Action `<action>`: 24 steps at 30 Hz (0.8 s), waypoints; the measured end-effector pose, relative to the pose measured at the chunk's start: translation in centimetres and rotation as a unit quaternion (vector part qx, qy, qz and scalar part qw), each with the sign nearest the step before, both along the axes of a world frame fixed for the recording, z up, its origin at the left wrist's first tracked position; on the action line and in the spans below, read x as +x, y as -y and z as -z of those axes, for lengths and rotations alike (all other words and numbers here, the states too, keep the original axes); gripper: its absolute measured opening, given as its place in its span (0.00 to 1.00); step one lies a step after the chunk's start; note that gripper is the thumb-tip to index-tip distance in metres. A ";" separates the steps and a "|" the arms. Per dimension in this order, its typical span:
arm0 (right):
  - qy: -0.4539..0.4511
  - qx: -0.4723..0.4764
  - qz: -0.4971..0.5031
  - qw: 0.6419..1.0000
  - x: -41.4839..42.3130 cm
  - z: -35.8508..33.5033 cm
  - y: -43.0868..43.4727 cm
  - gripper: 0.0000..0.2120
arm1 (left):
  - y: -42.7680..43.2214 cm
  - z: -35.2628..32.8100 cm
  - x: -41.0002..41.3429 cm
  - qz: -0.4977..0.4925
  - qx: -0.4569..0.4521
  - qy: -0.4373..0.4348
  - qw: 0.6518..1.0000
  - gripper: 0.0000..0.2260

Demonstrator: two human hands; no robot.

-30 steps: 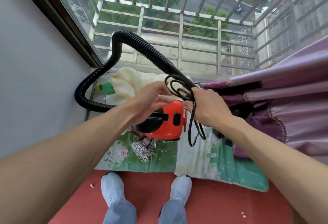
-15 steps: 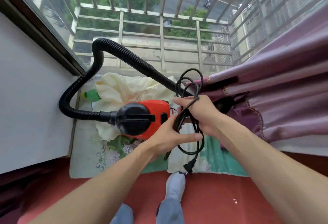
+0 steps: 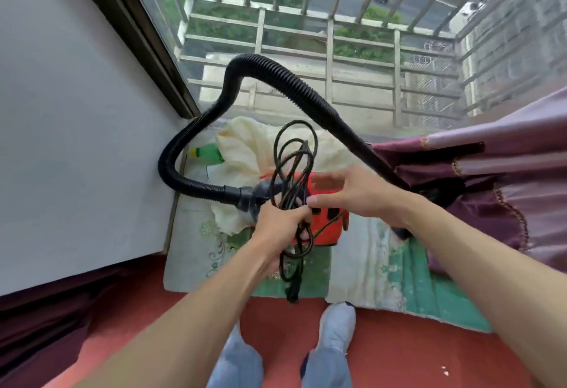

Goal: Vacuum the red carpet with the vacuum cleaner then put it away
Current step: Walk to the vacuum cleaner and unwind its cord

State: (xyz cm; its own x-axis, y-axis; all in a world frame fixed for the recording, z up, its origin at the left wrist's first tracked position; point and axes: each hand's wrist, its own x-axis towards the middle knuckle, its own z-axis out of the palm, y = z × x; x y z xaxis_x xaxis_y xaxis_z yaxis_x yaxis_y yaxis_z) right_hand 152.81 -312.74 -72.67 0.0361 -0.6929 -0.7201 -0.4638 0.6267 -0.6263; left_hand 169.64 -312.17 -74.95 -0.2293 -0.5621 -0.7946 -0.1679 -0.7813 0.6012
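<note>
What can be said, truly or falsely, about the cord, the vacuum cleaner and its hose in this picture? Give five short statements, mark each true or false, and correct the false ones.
1. The left hand grips a coiled black power cord. True.
2. The vacuum cleaner has a blue body. False: its body is red.
3. The cord's plug hangs below the left hand. True.
4. The hose lies flat on the floor. False: it arches up in front of the window bars.
5. The vacuum cleaner stands on a floral mat. True.
</note>
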 end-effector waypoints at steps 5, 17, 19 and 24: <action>-0.108 0.080 -0.058 0.989 -0.4 3.0 -1.4 0.23 | 0.1 2.4 4.8 -0.032 0.017 0.062 0.997 0.09; -0.263 0.009 -0.268 0.927 3.3 10.3 -2.6 0.37 | -3.3 7.3 3.9 -0.359 0.232 -0.017 0.904 0.08; -0.273 -0.009 -0.256 0.927 3.0 11.0 -2.8 0.36 | -4.0 8.6 3.2 -0.406 0.253 -0.039 0.877 0.12; -0.251 -0.042 -0.189 0.948 2.8 12.7 -4.2 0.34 | -4.1 11.1 0.1 -0.480 0.269 -0.123 0.826 0.15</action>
State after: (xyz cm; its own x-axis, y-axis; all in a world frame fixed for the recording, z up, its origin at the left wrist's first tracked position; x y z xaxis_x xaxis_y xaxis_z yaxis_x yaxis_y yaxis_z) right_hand 155.63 -308.50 -85.40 -0.0393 -0.7540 -0.6557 -0.8984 0.3140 -0.3071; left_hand 169.71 -308.09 -86.05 -0.0751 -0.1591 -0.9844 0.7604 -0.6478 0.0466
